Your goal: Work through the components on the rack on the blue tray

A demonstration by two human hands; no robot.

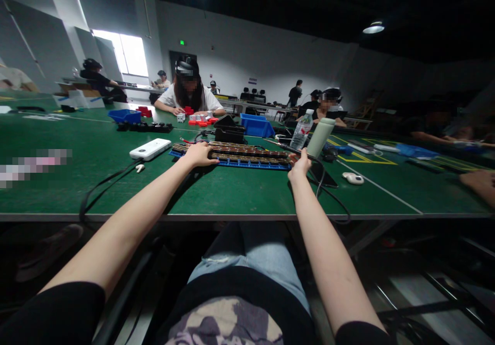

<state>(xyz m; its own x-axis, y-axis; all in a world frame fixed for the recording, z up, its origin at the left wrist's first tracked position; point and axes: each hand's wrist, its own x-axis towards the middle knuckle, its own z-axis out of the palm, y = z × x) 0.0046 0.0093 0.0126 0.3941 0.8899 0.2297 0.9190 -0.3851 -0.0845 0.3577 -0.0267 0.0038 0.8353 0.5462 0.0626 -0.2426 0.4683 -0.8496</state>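
Dim room (247, 40), green table (240, 195), left hand (198, 154), right hand (300, 165), fingers partly closed round blue tray (253, 165)

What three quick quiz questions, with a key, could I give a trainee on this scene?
1. Which is nearest the white rectangular device?
A) the left hand
B) the right hand
C) the clear bottle
2. True or false: the clear bottle stands to the left of the pale green bottle.
3. Fill in: the rack under the long strips is coloured ____.

Key: 1 A; 2 true; 3 blue.
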